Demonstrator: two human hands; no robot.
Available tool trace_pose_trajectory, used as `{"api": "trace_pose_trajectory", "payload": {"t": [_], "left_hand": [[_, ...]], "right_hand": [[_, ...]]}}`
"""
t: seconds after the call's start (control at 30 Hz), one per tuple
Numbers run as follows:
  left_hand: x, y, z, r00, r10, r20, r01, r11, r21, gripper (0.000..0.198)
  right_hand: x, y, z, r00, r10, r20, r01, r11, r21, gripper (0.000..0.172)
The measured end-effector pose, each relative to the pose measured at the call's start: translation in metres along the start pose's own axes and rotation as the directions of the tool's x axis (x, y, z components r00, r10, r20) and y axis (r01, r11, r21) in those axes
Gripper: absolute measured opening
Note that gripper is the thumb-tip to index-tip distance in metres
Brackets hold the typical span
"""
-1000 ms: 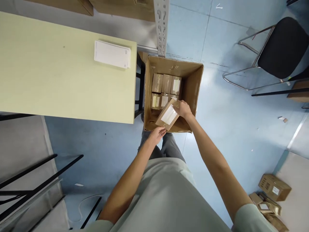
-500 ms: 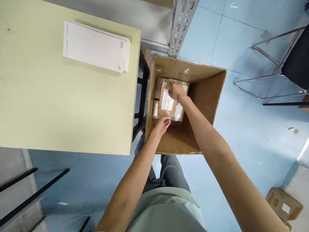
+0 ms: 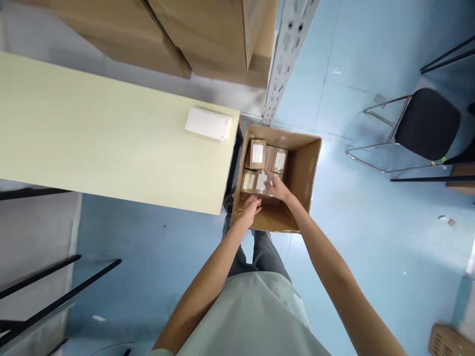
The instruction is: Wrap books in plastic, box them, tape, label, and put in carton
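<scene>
A large open cardboard carton (image 3: 309,173) stands on the floor beside the table, with several small brown boxes inside bearing pale labels. One small box (image 3: 257,154) sits higher than its neighbours in the far left corner, apart from both hands. My right hand (image 3: 277,189) is over the near row with fingers spread, close to a labelled box (image 3: 261,182); whether it touches is unclear. Near the carton's front left side, my left hand (image 3: 250,208) hangs open, its fingers extended and holding nothing.
To the left is a pale yellow table (image 3: 122,143) with a white box-like stack (image 3: 208,123) near its right end. Brown cartons (image 3: 208,34) sit on a shelf behind, beside a perforated metal post (image 3: 287,59). A black chair (image 3: 426,123) stands at right.
Both hands have let go of the small box, which now rests in the carton's far left corner. My hands have drawn back nearer the front, and the view has shifted, showing more shelf.
</scene>
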State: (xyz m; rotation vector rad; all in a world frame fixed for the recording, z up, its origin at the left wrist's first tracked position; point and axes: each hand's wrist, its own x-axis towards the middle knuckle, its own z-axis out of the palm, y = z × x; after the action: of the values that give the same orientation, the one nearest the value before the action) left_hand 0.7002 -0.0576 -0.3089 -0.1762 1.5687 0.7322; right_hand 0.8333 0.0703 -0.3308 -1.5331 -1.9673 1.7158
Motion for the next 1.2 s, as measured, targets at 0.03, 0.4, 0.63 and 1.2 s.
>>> {"api": "trace_pose_trajectory", "payload": {"t": [0.03,0.4,0.63,1.2], "left_hand": [[-0.018,0.0,-0.004,1.0,0.007,0.024,-0.007,1.0,-0.014,0.046],[-0.189,0.016,-0.068,0.941,0.272,0.2,-0.263,0.962,-0.072,0.051],[-0.272,0.018,-0.112,0.879,0.451,0.156,-0.424,0.888,-0.177,0.05],[-0.359,-0.057,-0.412,0.771,0.624,-0.125,-0.576,0.6,-0.555,0.057]], "right_hand": [[-0.024,-0.007,-0.002,1.0,0.014,-0.009,-0.014,0.999,0.033,0.069],[-0.179,-0.065,0.007,0.998,-0.067,0.004,0.064,0.971,0.23,0.079],[-0.22,-0.133,0.032,0.977,-0.207,0.049,0.19,0.951,0.246,0.074],[-0.276,-0.331,0.248,0.886,-0.399,0.237,0.402,0.915,0.041,0.059]]}}
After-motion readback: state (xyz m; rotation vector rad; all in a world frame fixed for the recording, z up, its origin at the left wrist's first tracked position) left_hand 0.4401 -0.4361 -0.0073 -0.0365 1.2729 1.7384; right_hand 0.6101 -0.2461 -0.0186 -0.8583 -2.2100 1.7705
